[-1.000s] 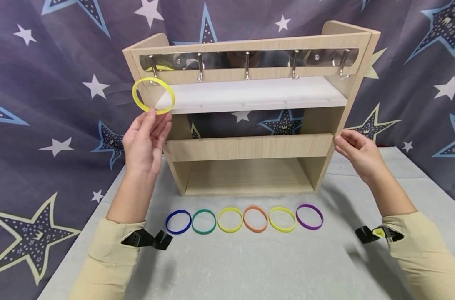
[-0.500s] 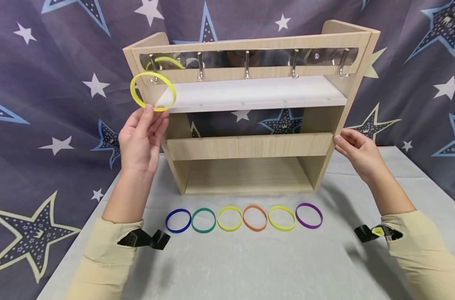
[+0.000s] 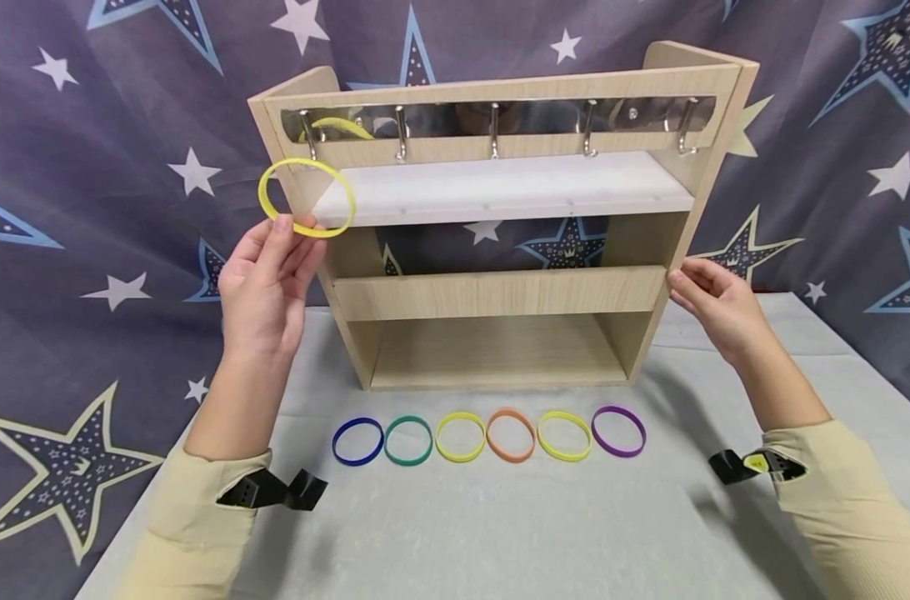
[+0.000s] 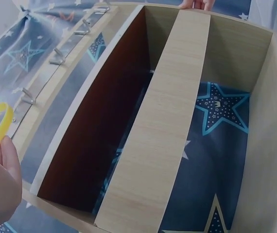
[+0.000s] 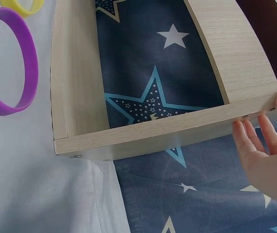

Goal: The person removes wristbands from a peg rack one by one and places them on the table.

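My left hand [image 3: 263, 292] pinches a yellow silicone wristband [image 3: 327, 234] by its lower edge, between thumb and fingers. The band is held up in front of the leftmost metal hook [image 3: 308, 133] and overlaps its lower end in the head view. In the left wrist view the wristband [image 4: 3, 124] shows near the row of hooks. My right hand [image 3: 717, 312] holds the right side panel of the wooden shelf unit [image 3: 500, 294]. Seen from the right wrist, the thumb lies on the panel's front edge and the fingertips on its outer face.
Several wristbands lie in a row before the shelf: blue [image 3: 357, 462], green [image 3: 407, 462], yellow [image 3: 460, 459], orange [image 3: 510, 459], another yellow [image 3: 564, 457] and purple [image 3: 618, 453]. More hooks [image 3: 494, 133] run along the metal strip. A star-patterned cloth [image 3: 125, 350] hangs behind the table [image 3: 500, 533].
My left hand has shifted left; the wristband first rose slightly, then dipped and tilted flatter, its top dropping below the hook's upper part. My right hand has stayed on the side panel.
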